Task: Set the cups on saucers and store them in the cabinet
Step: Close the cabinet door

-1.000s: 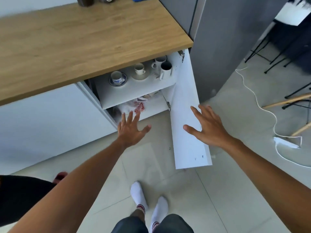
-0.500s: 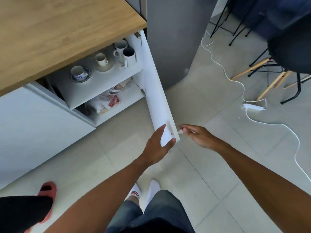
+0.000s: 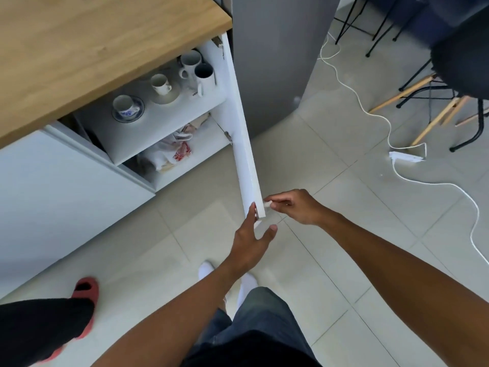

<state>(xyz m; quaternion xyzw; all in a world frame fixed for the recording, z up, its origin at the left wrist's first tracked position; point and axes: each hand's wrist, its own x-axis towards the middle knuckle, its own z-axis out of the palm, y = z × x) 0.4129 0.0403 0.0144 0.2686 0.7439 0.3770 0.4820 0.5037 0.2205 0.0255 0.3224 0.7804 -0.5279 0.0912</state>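
The white cabinet door stands wide open under the wooden counter. On the upper shelf a blue-patterned cup sits on its saucer, and a cream cup sits on a beige saucer. Two tall mugs, one white and one dark inside, stand at the shelf's right end. My left hand touches the door's lower corner with fingers spread. My right hand pinches the door's outer edge from the right.
A plastic bag lies on the lower shelf. A grey appliance stands behind the door. A white cable and power strip lie on the tiled floor by chairs. Another person's leg and red slipper are at the lower left.
From one second ago, both hands dropped from in front of the cabinet to the door's outer edge. The view shifted right. In the last half second my left hand loosened at the corner.
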